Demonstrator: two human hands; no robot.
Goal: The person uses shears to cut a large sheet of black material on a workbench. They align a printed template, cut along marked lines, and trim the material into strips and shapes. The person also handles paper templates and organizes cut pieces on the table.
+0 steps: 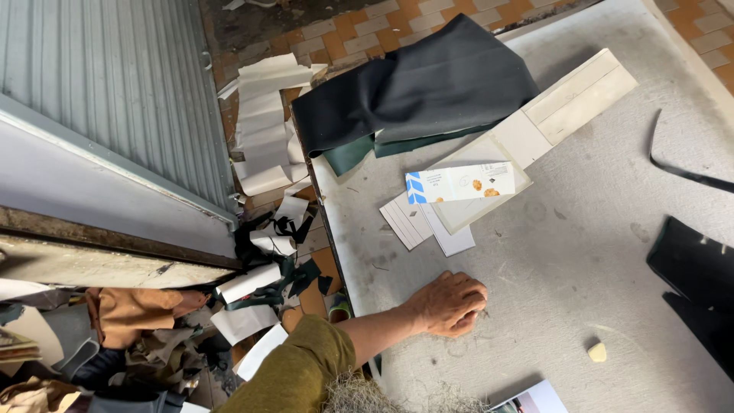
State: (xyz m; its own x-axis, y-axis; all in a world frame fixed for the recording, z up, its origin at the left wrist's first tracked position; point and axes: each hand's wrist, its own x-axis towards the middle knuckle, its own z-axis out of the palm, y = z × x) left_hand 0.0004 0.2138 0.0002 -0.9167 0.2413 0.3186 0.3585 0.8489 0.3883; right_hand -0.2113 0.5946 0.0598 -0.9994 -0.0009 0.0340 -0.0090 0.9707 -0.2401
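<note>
Grey worktop (581, 252): felt-like and marked with faint stains, it fills the right half of the view.
Left hand (447, 304): reaches in from 7 o'clock in an olive sleeve and rests knuckles-up on the bare cloth.
Grip: fingers are curled under and pressed to the surface; I cannot tell if they cover anything.
Nearest things: 2 or 3 white card pieces (417, 222) lie near the hand at 12 o'clock; a small cream lump (597, 352) sits well apart at 4 o'clock.
Beyond the cards: a blue-and-white printed packet (459, 183) lies on a long cream board (550, 115), with folded black cloth (428, 84) and a green layer (348, 153) under it at 12 o'clock.
Progress, judged: cut white and dark offcuts (267, 283) litter the brick floor (344, 30) at 9 o'clock, so cutting looks well under way; the black cloth appears whole.
Right edge: a thin black strip (680, 168) and a black sheet (696, 268) are cut off by the frame.
Hidden: the right hand is out of view; a printed sheet (535, 399) at 6 o'clock shows only 1 corner.
Hard to read: the tan heap (130, 313) at 8 o'clock may be leather.
</note>
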